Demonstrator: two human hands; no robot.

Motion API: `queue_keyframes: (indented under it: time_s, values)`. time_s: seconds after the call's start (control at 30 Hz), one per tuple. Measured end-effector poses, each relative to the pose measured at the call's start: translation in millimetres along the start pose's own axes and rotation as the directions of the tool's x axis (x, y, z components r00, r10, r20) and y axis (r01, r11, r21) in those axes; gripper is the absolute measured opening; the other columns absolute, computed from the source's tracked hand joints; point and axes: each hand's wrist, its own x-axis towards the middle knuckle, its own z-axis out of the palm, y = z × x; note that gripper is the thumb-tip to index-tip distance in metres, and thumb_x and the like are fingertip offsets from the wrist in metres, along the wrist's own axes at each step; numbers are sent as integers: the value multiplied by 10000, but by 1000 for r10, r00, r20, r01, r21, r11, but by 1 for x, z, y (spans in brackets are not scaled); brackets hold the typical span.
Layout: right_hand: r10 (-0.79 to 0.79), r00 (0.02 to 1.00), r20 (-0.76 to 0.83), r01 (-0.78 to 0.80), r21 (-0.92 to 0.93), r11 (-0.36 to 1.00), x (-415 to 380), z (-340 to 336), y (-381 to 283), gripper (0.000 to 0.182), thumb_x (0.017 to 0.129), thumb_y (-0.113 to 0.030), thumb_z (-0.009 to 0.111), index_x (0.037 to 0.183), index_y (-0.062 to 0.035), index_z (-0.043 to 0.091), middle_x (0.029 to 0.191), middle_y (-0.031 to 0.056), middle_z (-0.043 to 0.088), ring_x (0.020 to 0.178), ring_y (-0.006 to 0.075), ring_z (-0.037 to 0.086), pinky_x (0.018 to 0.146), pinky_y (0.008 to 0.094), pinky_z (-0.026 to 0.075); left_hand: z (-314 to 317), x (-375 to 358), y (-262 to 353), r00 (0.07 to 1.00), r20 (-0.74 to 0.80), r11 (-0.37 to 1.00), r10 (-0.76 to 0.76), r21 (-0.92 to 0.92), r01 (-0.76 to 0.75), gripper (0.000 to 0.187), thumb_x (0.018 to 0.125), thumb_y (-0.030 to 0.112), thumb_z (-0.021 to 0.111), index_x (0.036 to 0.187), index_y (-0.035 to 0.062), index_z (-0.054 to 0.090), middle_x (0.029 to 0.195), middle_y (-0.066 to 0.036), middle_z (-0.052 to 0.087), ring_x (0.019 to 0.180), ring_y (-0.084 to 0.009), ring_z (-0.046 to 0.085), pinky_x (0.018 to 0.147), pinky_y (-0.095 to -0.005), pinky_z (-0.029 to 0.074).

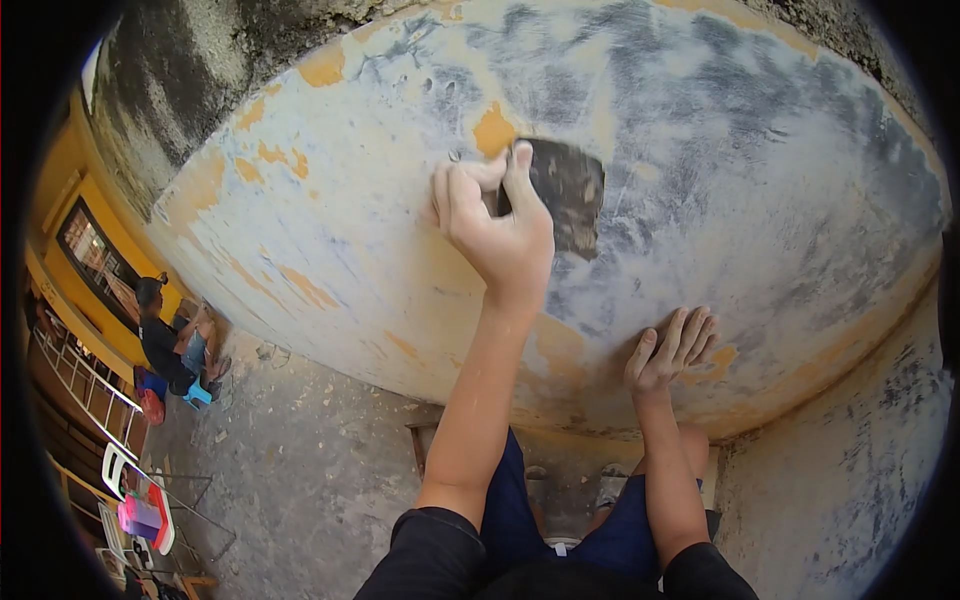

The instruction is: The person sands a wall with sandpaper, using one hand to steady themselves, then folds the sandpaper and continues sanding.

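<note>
My left hand is closed, pinching the left edge of a dark, dust-streaked sheet of sandpaper. The sheet lies against a curved wall coated in chalky white, with orange paint patches and grey-black smudges. Lower and to the right, my right hand rests on the same wall with its fingers stretched out, holding nothing. Pale dust coats the fingers of both hands. Part of the sheet is hidden behind my left thumb and fingers.
A rough, stained concrete surface borders the wall above. Another wall meets it at right. On the concrete floor, a person sits on a blue stool at left, near a ladder and a white chair.
</note>
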Motion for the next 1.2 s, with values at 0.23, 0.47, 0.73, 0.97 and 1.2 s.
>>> queue_keyframes:
  time_s: [0.23, 0.47, 0.73, 0.97, 1.2]
  values:
    - [-49, 996, 69, 51, -37, 998, 3, -9, 4, 530, 1109, -241, 441, 1563, 33, 446, 1677, 251, 341, 1598, 393, 231, 1295, 533, 102, 11, 45, 3, 999, -6, 998, 43, -40, -43, 315, 899, 115, 835, 759, 14, 571, 746, -47, 561, 693, -185, 482, 666, -349, 405]
    - [-54, 997, 50, 56, -41, 998, 5, -6, 5, 533, 1104, -238, 459, 1563, 31, 448, 1679, 246, 342, 1595, 394, 239, 1294, 535, 109, 2, 1, -9, 1000, 9, 1000, -12, -9, 12, 312, 897, 143, 823, 755, 111, 546, 740, -2, 544, 745, -232, 520, 842, -403, 372]
    - [-51, 998, 37, 52, -16, 999, 3, -7, 4, 529, 1108, -241, 447, 1559, 36, 451, 1676, 247, 346, 1596, 398, 236, 1293, 540, 110, 8, 12, 0, 1000, 6, 999, -11, -33, 11, 274, 891, 141, 824, 775, 105, 578, 772, -6, 577, 772, -236, 533, 868, -405, 378]
    - [-53, 998, 45, 54, -15, 998, 2, -9, 3, 523, 1108, -239, 442, 1554, 34, 460, 1675, 247, 348, 1597, 398, 234, 1293, 542, 113, 11, 51, 9, 999, 16, 999, 36, 3, -36, 280, 892, 99, 841, 773, 24, 599, 791, -60, 592, 748, -199, 511, 726, -356, 442]
    - [-53, 998, 44, 54, -13, 998, 2, -8, 3, 520, 1109, -236, 440, 1557, 27, 460, 1675, 245, 349, 1598, 392, 233, 1293, 540, 111, -4, -4, 1, 988, 44, 977, -151, -148, 155, 291, 890, 135, 820, 738, 107, 573, 751, -3, 561, 765, -227, 526, 841, -401, 370]
